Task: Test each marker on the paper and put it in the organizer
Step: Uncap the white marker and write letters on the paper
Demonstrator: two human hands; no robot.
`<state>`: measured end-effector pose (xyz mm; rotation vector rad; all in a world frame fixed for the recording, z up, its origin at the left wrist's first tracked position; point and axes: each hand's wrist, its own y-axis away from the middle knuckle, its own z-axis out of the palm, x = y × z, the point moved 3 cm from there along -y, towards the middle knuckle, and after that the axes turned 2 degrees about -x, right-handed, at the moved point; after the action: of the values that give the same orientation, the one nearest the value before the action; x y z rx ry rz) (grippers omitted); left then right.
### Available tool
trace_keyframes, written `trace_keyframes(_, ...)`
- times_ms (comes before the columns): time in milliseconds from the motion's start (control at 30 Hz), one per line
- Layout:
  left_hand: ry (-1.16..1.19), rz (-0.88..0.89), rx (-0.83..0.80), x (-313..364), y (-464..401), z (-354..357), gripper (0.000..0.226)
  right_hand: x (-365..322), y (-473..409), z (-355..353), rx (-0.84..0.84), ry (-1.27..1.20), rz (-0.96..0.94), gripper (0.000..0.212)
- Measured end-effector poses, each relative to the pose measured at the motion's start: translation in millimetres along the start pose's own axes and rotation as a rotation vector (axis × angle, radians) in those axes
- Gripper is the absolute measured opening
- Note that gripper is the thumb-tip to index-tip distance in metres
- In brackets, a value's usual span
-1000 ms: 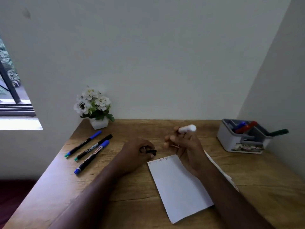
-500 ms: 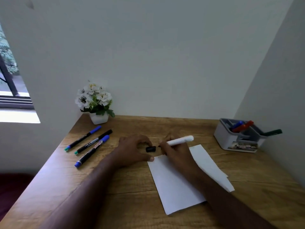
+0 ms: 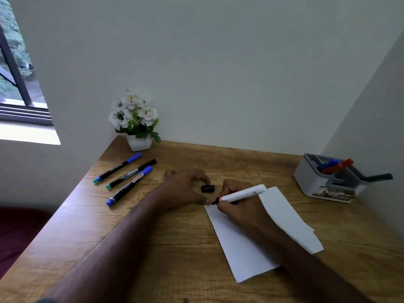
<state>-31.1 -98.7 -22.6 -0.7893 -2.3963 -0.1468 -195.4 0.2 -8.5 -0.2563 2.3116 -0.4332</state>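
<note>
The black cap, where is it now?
In the head view, the black cap lies on the desk, between the left hand and the right hand.

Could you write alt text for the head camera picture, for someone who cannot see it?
A person's right hand holds an uncapped white marker with its tip at the corner of a paper on a wooden desk, its black cap beside the left hand.

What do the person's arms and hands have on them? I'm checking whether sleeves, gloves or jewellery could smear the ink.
The left hand and right hand wear no gloves, and both forearms are uncovered as far as the picture shows. No watch, bracelet or ring shows in this view. A small dark bluish patch at the bottom edge by the left arm could be a sleeve, but too little shows to tell.
</note>
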Motion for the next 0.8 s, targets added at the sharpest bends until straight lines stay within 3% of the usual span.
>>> trace_keyframes(267,0.006,-0.021,-0.022,-2.0,-1.4,1.0,0.049,9.0,0.1,13.7,0.043,-0.041,0.055,0.036)
trace_keyframes(400,0.027,-0.031,-0.020,-2.9,-1.0,1.2,0.049,12.1,1.5,13.7,0.016,-0.028,0.047,0.022)
trace_keyframes(800,0.022,-0.031,-0.032,-1.4,-0.6,0.4,0.049,2.8,6.2,12.7,-0.022,0.111,0.114,0.029)
